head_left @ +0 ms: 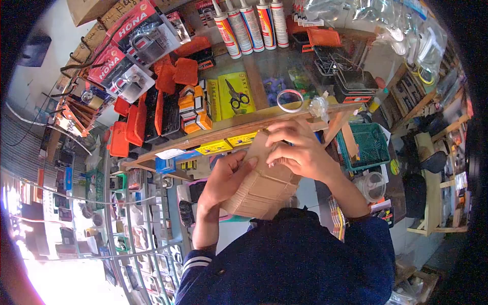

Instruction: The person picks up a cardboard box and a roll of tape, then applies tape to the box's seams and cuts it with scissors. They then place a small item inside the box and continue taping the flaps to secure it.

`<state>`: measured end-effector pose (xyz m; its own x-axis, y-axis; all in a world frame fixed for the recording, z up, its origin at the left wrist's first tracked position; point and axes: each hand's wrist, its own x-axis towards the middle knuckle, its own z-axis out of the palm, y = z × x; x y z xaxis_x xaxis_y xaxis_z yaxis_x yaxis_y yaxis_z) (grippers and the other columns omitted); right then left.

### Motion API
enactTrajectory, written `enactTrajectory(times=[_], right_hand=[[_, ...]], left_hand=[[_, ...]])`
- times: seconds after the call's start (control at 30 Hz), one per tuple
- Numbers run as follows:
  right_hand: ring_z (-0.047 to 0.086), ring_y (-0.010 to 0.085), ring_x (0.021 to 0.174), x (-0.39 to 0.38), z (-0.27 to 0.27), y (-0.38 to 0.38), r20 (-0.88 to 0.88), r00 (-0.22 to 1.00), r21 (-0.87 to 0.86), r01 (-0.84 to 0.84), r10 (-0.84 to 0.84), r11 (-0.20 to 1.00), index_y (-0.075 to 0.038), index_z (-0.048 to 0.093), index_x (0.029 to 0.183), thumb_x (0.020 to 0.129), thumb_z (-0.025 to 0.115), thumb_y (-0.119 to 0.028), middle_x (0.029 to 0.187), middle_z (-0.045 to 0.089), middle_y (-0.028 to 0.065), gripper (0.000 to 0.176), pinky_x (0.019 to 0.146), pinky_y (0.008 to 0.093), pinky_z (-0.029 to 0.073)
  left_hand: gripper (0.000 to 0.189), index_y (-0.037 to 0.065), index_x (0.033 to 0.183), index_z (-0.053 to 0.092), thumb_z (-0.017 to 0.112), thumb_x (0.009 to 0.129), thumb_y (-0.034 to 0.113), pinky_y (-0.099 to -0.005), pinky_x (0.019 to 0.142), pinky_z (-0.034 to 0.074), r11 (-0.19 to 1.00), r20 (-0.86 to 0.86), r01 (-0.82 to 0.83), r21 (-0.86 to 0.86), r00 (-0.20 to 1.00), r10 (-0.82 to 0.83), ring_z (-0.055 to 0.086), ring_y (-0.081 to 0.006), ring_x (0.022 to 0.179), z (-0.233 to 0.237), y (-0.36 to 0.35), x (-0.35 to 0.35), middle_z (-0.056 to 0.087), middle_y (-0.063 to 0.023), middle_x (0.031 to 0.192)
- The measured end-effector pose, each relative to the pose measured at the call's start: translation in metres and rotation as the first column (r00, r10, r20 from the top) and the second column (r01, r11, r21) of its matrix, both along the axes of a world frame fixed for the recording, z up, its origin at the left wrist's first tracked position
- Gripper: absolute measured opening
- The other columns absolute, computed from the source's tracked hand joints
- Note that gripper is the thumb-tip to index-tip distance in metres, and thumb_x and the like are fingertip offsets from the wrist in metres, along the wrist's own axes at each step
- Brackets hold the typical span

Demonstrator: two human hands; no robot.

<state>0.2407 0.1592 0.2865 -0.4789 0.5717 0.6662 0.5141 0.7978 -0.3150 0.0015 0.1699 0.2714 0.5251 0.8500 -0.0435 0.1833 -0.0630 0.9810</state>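
A brown piece of cardboard [269,185], creased across its face, is held upright in front of my chest, below the counter's front edge. My left hand [223,178] grips its left side, thumb on the near face and the other fingers partly hidden. At the upper right, my right hand [300,150] has its fingers bent and closed against the cardboard; its thumb is mostly hidden. Just beyond that hand, a roll of tape [291,100] rests at the counter's edge. Scissors [237,94] with black handles lie on a yellow SKT packet [221,104].
Several sealant tubes [227,35] stand at the back of the glass-topped counter [249,66]. Orange-lidded boxes [134,127] and HONA padlock packs [145,38] crowd its left side. A green basket [363,147] sits at right, and stocked shelves [137,223] are at lower left.
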Motion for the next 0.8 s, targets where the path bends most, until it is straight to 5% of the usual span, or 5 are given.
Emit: enactTrajectory(times=[0.3, 0.4, 0.63, 0.73, 0.8], right_hand=[[0.061, 0.0263, 0.113, 0.003, -0.022, 0.002, -0.21, 0.978, -0.178, -0.058, 0.02, 0.982, -0.009, 0.065, 0.086, 0.076, 0.077, -0.005, 0.099, 0.069, 0.0006, 0.016, 0.096, 0.0439, 0.043], [0.063, 0.0203, 0.11, 0.011, -0.023, 0.002, -0.324, 0.945, -0.419, -0.103, -0.043, 0.902, -0.006, 0.064, 0.091, 0.087, 0.073, -0.016, 0.096, 0.07, 0.0057, 0.014, 0.097, 0.0363, 0.044], [0.062, 0.017, 0.108, 0.033, -0.046, 0.004, -0.798, 0.575, -0.485, -0.431, -0.183, 0.761, 0.001, 0.065, 0.103, 0.087, 0.074, -0.003, 0.112, 0.067, 0.0119, 0.019, 0.096, 0.0338, 0.048], [0.062, 0.0157, 0.108, 0.038, -0.043, 0.0, -0.772, 0.617, -0.486, -0.416, -0.154, 0.769, 0.001, 0.065, 0.104, 0.086, 0.074, -0.003, 0.112, 0.068, 0.0112, 0.02, 0.095, 0.0346, 0.048], [0.063, 0.02, 0.108, 0.036, -0.029, -0.008, -0.606, 0.789, -0.464, -0.24, -0.107, 0.853, -0.001, 0.065, 0.108, 0.082, 0.078, -0.007, 0.113, 0.068, 0.0089, 0.03, 0.096, 0.0375, 0.048]], left_hand=[[0.03, -0.004, 0.115, 0.064, 0.058, 0.102, 0.023, -0.0217, 0.063, 0.046, 0.991, 0.017, 0.056, -0.123, 0.998, -0.055, 0.053, -0.0018, 0.076, -0.007, 0.007, 0.0, 0.067, 0.0009, 0.088], [0.031, -0.004, 0.114, 0.064, 0.058, 0.102, 0.024, -0.022, 0.063, 0.046, 0.984, -0.083, 0.095, -0.153, 0.991, -0.109, 0.054, -0.0018, 0.076, -0.008, 0.01, -0.003, 0.066, 0.0013, 0.088], [0.032, -0.002, 0.113, 0.065, 0.057, 0.102, 0.026, -0.0212, 0.064, 0.045, 0.995, -0.141, 0.084, -0.046, 0.986, -0.09, 0.054, -0.0016, 0.077, -0.03, 0.015, -0.01, 0.066, 0.0021, 0.086], [0.032, -0.002, 0.112, 0.066, 0.057, 0.102, 0.026, -0.0217, 0.064, 0.045, 0.993, -0.075, 0.033, -0.112, 0.996, -0.042, 0.054, -0.0018, 0.077, -0.034, 0.014, -0.01, 0.066, 0.0023, 0.086], [0.032, -0.003, 0.112, 0.066, 0.057, 0.102, 0.026, -0.022, 0.064, 0.045, 0.987, -0.056, 0.03, -0.159, 0.998, -0.039, 0.054, -0.002, 0.077, -0.026, 0.014, -0.006, 0.066, 0.0022, 0.086]])
